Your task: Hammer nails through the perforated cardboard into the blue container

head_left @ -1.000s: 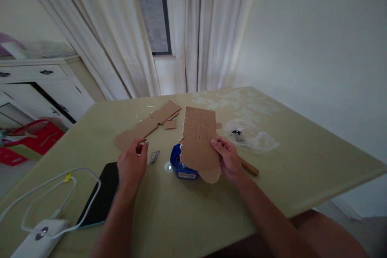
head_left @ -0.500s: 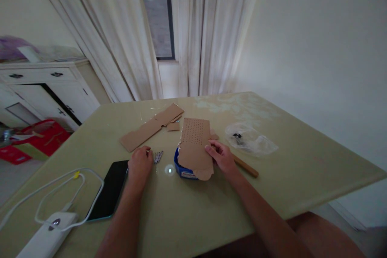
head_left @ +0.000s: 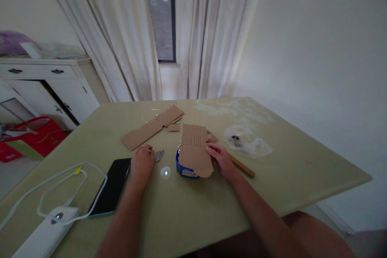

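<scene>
My right hand point(head_left: 220, 159) grips the right edge of a brown cardboard piece point(head_left: 195, 151), thumb on top. Rows of small punched holes cover its far half, and its edges are torn. Under its near end is a blue container point(head_left: 186, 171) with a label, mostly covered. My left hand point(head_left: 143, 164) rests on the table with its fingers curled together; a tiny glint shows at the fingertips, too small to name. Just right of them lie several small metal screws or nails point(head_left: 159, 156). A round clear disc point(head_left: 165, 172) lies between the hands.
A long cardboard strip point(head_left: 151, 128) and scraps lie farther back. Right of my right hand are a wooden stick point(head_left: 244, 167) and a clear plastic bag point(head_left: 252, 144) with dark bits. At left are a phone point(head_left: 111, 187), a white power bank point(head_left: 48, 229) and its cable.
The view has shifted slightly. The cardboard's far end sits a little lower in view, and my right hand still holds its edge. My left hand stays beside the small metal pieces.
</scene>
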{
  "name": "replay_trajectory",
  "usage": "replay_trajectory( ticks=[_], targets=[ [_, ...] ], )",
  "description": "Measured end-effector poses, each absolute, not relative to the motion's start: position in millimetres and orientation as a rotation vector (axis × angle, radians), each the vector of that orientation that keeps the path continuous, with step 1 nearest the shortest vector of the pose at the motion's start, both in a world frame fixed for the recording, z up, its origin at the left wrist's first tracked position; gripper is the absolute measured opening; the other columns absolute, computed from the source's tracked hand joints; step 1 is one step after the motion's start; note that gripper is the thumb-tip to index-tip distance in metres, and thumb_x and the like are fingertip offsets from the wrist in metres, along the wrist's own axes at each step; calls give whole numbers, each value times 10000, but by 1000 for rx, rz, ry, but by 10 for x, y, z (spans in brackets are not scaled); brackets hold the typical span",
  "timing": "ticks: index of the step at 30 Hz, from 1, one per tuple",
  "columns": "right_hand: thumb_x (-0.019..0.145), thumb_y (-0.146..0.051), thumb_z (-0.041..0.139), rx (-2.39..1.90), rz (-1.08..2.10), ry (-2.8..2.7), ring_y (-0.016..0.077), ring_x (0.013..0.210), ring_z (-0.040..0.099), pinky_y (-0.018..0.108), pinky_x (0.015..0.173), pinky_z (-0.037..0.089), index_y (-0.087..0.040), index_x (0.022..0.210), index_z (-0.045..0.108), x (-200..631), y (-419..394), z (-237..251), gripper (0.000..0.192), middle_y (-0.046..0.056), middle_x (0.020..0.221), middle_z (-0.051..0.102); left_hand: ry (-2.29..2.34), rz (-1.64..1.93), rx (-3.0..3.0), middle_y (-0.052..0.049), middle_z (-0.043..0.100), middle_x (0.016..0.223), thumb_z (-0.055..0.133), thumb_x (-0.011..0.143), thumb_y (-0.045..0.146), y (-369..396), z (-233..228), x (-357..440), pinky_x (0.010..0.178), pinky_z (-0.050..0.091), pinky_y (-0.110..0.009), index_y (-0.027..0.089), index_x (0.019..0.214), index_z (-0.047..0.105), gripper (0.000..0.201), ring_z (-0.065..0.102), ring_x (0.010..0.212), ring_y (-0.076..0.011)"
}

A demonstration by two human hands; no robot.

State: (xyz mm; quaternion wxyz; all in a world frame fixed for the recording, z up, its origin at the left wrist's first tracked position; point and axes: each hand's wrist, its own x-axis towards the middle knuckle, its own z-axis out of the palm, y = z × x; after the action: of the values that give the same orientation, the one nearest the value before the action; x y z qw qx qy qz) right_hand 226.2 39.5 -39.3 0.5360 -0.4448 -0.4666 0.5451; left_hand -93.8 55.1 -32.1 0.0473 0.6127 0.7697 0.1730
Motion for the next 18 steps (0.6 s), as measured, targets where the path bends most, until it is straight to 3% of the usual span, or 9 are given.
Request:
replay_trajectory(
  ticks=[5, 12, 14, 18],
  targets=[
    [765, -617, 905, -1035, 1308, -1092, 88, 487, 439, 227, 419, 272, -178, 971, 824, 2281, 428, -500, 492, -27, 655, 667, 2343, 520, 1871, -191, 774, 1212, 456, 1076, 229, 543, -333, -917, 873, 550, -379, 131, 1215, 764, 351, 753, 1088, -324],
    [811, -617, 896, -1056, 1331, -1103, 162, 668, 635, 265, 584, 509, -200, 910, 762, 2326, 484, -616, 450, -9, 768, 701, 2337, 532, 1844, -192, 764, 1205, 466, 1071, 194, 571, -357, -882, 855, 531, -372, 132, 1192, 766, 330, 756, 1070, -320],
    [917, -558, 839, -1105, 1340, -1118, 179, 748, 684, 297, 661, 576, -182, 1008, 756, 2341, 504, -637, 396, 22, 904, 739, 2332, 549, 1839, -199, 758, 1207, 462, 1072, 190, 573, -360, -870, 852, 526, -376, 130, 1184, 764, 329, 753, 1067, -322],
    [1064, -393, 718, -1252, 1382, -1192, 269, 1116, 733, 482, 933, 646, -185, 1376, 672, 2392, 550, -537, 377, 112, 1358, 703, 2305, 624, 1830, -199, 758, 1181, 442, 1073, 167, 555, -348, -845, 857, 515, -366, 119, 1155, 762, 335, 749, 1057, -310]
  ],
)
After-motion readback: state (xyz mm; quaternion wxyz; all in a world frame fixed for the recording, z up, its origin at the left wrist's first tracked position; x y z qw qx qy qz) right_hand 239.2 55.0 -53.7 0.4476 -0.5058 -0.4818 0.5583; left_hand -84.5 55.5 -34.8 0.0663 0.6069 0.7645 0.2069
